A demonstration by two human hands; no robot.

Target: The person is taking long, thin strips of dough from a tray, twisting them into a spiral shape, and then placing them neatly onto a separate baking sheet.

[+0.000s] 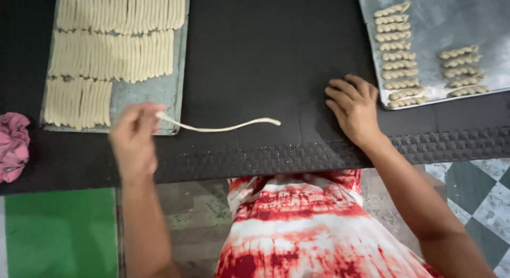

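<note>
Pinching one dough strip (pixel 223 126), the left hand (pixel 133 137) lifts it while the right hand (pixel 355 108) lies flat and empty; two columns of twists (pixel 399 57) fill part of the tray (pixel 425 12), and many strips (pixel 114 49) wait.

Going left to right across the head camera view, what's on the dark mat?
Pink cloth → tray of dough strips → left hand → loose dough strip → right hand → tray of twisted dough pieces.

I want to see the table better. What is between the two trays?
Between the left tray and right tray, the head view shows bare black mat and, lower down, one thin dough strip.
</note>
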